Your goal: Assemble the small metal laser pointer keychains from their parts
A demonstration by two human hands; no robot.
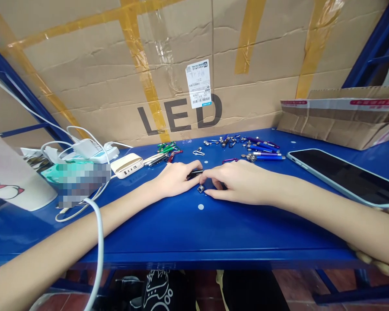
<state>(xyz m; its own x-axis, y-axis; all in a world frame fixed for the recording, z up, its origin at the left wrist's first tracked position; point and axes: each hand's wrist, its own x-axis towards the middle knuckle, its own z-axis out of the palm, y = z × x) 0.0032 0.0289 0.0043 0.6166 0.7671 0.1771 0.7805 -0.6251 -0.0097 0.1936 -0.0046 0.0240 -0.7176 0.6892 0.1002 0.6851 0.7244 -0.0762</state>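
- Forearms: left forearm point(52, 242) and right forearm point(337, 226) rest across the front of the blue metal bench point(181, 261). White cable point(99, 242) lies over the left one; a sharp arm movement could tug it and disturb items at 10 o'clock.
- Grip: left hand point(175, 179) is closed, its fingers curled on a slim black barrel point(194, 173). Right hand point(243, 183) is curved in from 3 o'clock, fingertips at the barrel's end; how firmly it holds is hidden.
- Loose part: small metal collar point(201, 188) stands just below the barrel, beside the right fingers point(214, 194). Assessed risk: a slip could send it rolling toward the front edge at 6 o'clock.
- Parts at 12 o'clock: blue pens point(266, 151), metal clips point(222, 140) and green-trimmed pens point(167, 147) lie in loose groups. Crowding could mix them.
- Clutter at 9–10 o'clock: power bank point(127, 166), charger point(94, 152), pixel-blurred packet point(78, 183), paper cup point(16, 181).
- Room: widest open bench lies at 6 o'clock, between hands and edge. Tablet point(346, 175) at 3 o'clock limits rightward movement; glass could be knocked by the right elbow.
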